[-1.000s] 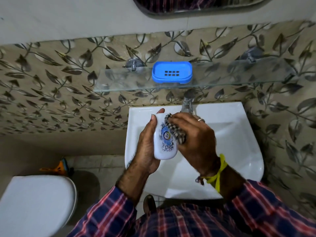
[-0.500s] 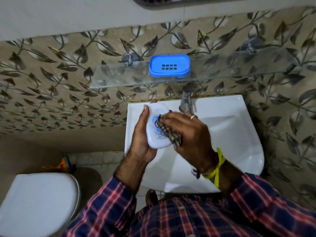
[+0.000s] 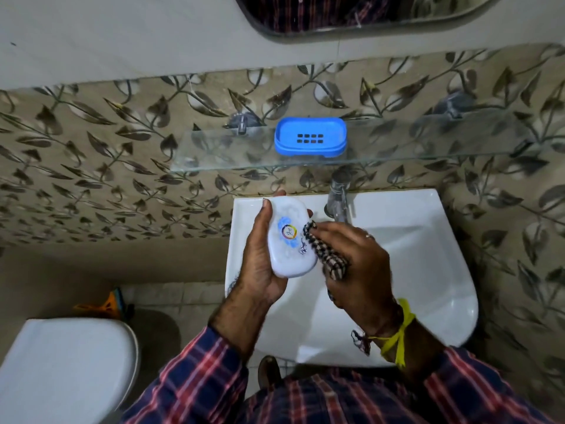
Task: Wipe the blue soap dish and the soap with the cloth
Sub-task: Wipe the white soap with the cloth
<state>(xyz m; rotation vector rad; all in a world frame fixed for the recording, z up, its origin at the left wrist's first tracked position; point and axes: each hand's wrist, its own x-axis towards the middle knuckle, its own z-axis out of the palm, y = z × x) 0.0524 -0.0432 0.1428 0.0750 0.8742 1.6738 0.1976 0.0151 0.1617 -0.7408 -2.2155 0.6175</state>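
The blue soap dish (image 3: 310, 137) stands empty on the glass shelf (image 3: 214, 154) above the basin. My left hand (image 3: 260, 258) holds the white soap (image 3: 290, 240), a wrapped bar with a blue printed logo, over the basin's left side. A bunched checked cloth (image 3: 327, 255) is gripped in my right hand (image 3: 357, 264). The cloth's tip touches the right edge of the soap near the logo.
A white wash basin (image 3: 412, 270) sits below the hands, with a metal tap (image 3: 337, 200) at its back. A white toilet lid (image 3: 61, 368) is at lower left. An orange item (image 3: 105, 306) lies on the floor by the wall. A mirror edge (image 3: 367, 19) is at the top.
The cloth has slid from the middle of the soap's face to its right edge, which uncovers the logo. The view has tilted down, so the shelf and hands sit lower in frame.
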